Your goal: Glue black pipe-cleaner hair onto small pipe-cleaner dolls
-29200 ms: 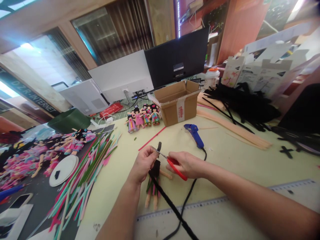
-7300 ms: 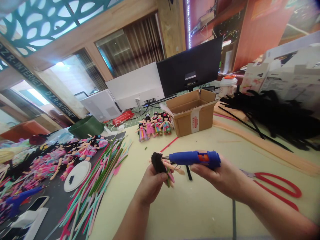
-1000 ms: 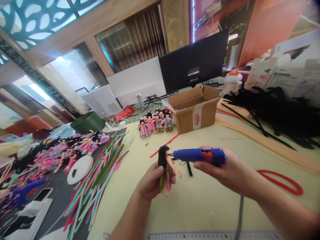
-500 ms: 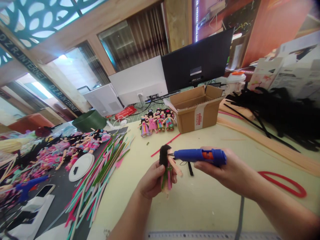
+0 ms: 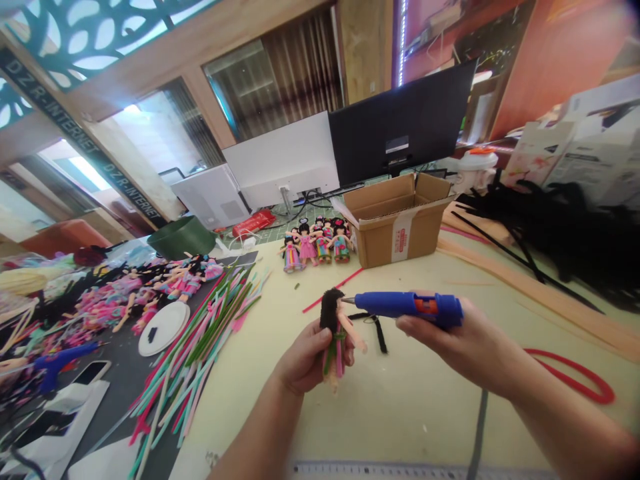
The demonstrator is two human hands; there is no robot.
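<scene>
A small doll (image 5: 332, 337) with long black hair and a green and pink dress is upright in my left hand (image 5: 306, 357), whose fingers are wrapped round its body. My right hand (image 5: 467, 347) grips a blue glue gun (image 5: 407, 305) with an orange part on its side. The gun's metal nozzle points left and ends right beside the doll's head; whether it touches cannot be made out. Behind the doll, a black strip with a tassel (image 5: 381, 335) lies on the pale yellow table top (image 5: 390, 413).
Finished dolls (image 5: 317, 243) stand beside an open cardboard box (image 5: 400, 230). Coloured stems (image 5: 200, 347), a white lid (image 5: 164, 328) and a second blue glue gun (image 5: 60, 363) are at left. Black stems (image 5: 555, 233) and a red loop (image 5: 575, 373) lie at right; a ruler (image 5: 400, 471) runs along the front.
The glue gun in my right hand has moved slightly right, its nozzle a little farther from the doll's head. More of the black strip shows behind the doll.
</scene>
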